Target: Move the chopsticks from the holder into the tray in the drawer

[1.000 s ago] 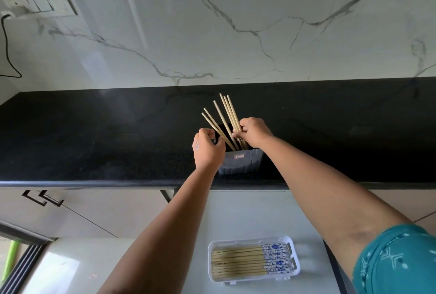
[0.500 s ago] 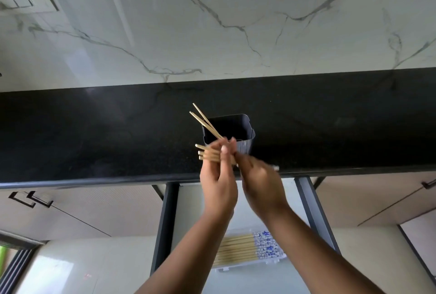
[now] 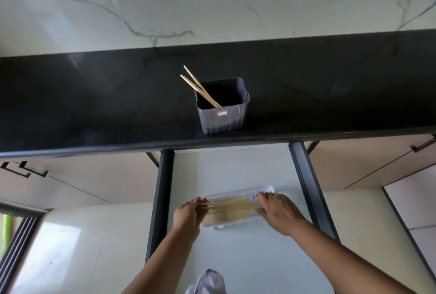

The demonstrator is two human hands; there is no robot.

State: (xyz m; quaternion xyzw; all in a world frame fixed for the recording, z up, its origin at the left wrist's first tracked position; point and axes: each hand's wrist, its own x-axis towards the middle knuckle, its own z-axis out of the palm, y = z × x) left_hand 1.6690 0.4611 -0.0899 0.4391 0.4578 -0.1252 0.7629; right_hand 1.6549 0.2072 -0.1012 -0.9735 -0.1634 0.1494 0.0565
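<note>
A grey plastic holder (image 3: 221,114) stands near the front edge of the black counter (image 3: 94,105), with two wooden chopsticks (image 3: 200,87) leaning out of its left corner. Below, in the open drawer (image 3: 247,171), lies a clear tray (image 3: 221,225) filled with wooden chopsticks (image 3: 233,207) lying side by side. My left hand (image 3: 188,214) grips the plain left ends of a bundle at the tray. My right hand (image 3: 280,211) covers the blue-patterned right ends and holds them down in the tray.
Dark metal side rails (image 3: 162,187) frame the drawer on both sides. Cabinet fronts with black handles (image 3: 23,171) sit left and right under the counter. A marble wall rises behind the counter. A bit of pale patterned cloth (image 3: 207,282) shows at the bottom edge.
Both hands pulled a bundle of chopsticks out of the holder and carried it down to the tray in the drawer. Two chopsticks stay in the holder.
</note>
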